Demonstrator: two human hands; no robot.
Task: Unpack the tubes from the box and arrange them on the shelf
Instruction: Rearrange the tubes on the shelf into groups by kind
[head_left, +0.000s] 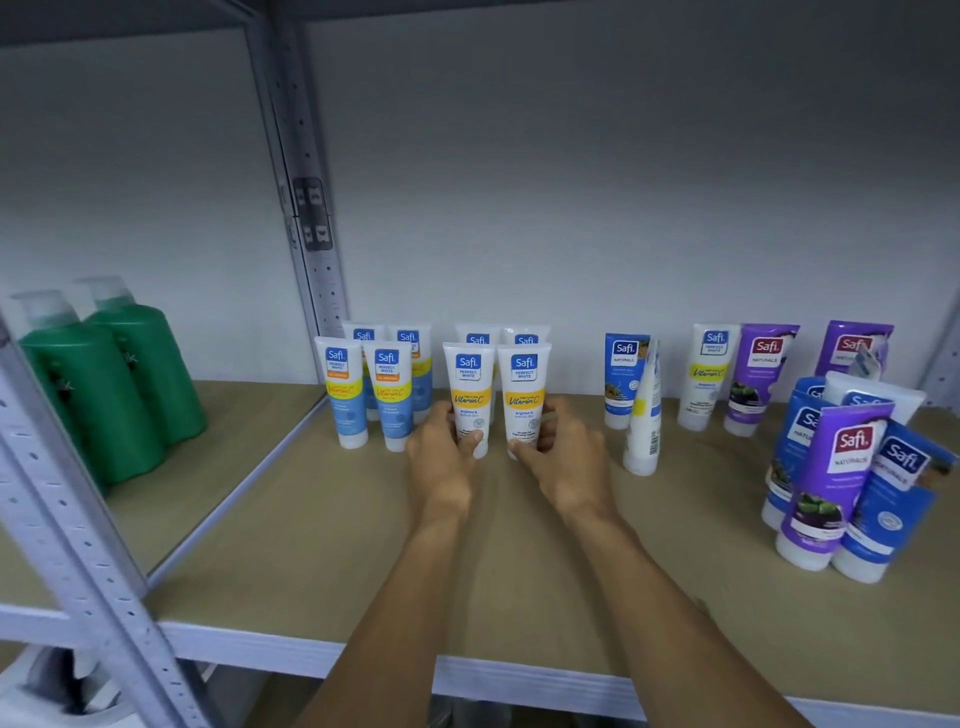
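- Left hand (441, 449) grips the left yellow-band tube (467, 400) low down, thumb across the front. Right hand (563, 460) grips the right yellow-band tube (524, 397) the same way.
- Both tubes upright, caps down, seemingly resting on the shelf (311, 519). They sit side by side, just in front of the back pair (478, 339), with blue-band tubes (345, 395) just to the left.
- Step, by my reading: squaring up a front row of the yellow kind.
- Next move calls for a gentle release so neither tube tips, then attention to the loose pile (841, 467) leaning at right. Box not in view.
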